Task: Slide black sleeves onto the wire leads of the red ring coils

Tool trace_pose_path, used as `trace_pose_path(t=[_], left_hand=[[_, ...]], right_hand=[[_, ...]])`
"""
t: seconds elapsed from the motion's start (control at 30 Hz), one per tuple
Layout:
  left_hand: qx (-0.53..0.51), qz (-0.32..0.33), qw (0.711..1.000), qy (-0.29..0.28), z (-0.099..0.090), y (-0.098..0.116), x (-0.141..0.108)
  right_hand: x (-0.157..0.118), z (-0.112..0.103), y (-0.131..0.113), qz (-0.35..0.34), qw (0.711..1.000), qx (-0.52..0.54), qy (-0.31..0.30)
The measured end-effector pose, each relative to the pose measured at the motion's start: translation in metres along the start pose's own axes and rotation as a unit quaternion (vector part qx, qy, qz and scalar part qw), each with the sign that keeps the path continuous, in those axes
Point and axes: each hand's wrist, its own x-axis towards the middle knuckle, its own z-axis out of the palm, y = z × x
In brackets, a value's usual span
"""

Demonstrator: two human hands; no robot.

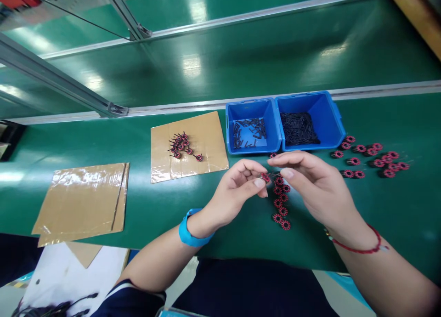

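Between the thumb and fingers of my left hand [237,183] is a small red wound stator [265,177], its thin wire leads pointing right. My right hand [313,183] hovers just beside those leads, thumb and fingertips apart; whether a fingertip touches a wire is too small to tell. Below and between the hands, several red-and-black stators [277,203] lie in a loose column on the green table [241,234]. Another stator [273,155] sits by the bins, partly covered by my right fingers.
Behind my hands stand two blue bins, one [253,148] with scattered short black tubes, one [327,119] piled with them. More stators [353,161] lie right. Left, a cardboard sheet [206,128] bears stators with black-sleeved leads; another cardboard [82,197] lies farther left. A metal rail [179,108] runs behind.
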Motion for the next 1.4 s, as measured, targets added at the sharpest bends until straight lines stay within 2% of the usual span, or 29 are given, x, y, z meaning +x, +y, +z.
trace_pose_path(t=[0.1,0.2,0.27,0.37,0.43,0.6,0.73,0.97,1.13,1.3,1.4], left_hand=[[-0.01,-0.002,1.0,0.004,0.0,0.001,0.0],[-0.02,-0.007,1.0,0.009,0.001,0.001,0.001],[-0.025,-0.011,1.0,0.015,0.002,0.001,0.001],[-0.051,-0.028,0.998,0.023,0.002,0.003,0.001],[-0.072,-0.049,0.996,0.019,0.003,0.005,0.001],[-0.085,-0.089,0.992,-0.005,0.003,0.005,0.001],[-0.09,-0.102,0.99,-0.031,0.003,0.003,0.001],[-0.094,-0.122,0.987,-0.035,0.003,0.001,0.001],[-0.105,-0.119,0.987,-0.024,0.003,0.002,0.002],[-0.144,-0.119,0.982,0.008,0.002,0.003,0.004],[-0.15,-0.143,0.978,-0.019,0.002,0.003,0.003]], right_hand=[[0.0,0.0,0.002,0.015,1.0,0.01,-0.019],[0.0,0.002,0.002,-0.006,0.999,-0.002,-0.041],[-0.001,0.002,0.001,-0.026,0.999,-0.017,-0.013],[-0.001,-0.001,0.001,-0.052,0.996,-0.014,0.07],[-0.001,-0.005,0.002,-0.056,0.994,-0.011,0.09],[0.002,-0.009,0.001,-0.021,0.999,-0.039,-0.017],[0.003,-0.009,-0.001,-0.014,0.996,-0.022,-0.087],[0.003,-0.01,0.001,-0.026,0.992,-0.01,-0.122],[0.004,-0.007,-0.001,-0.024,0.994,0.004,-0.107],[0.001,-0.011,0.0,-0.07,0.997,0.026,-0.015],[0.001,-0.013,0.0,-0.044,0.999,0.022,0.004]])
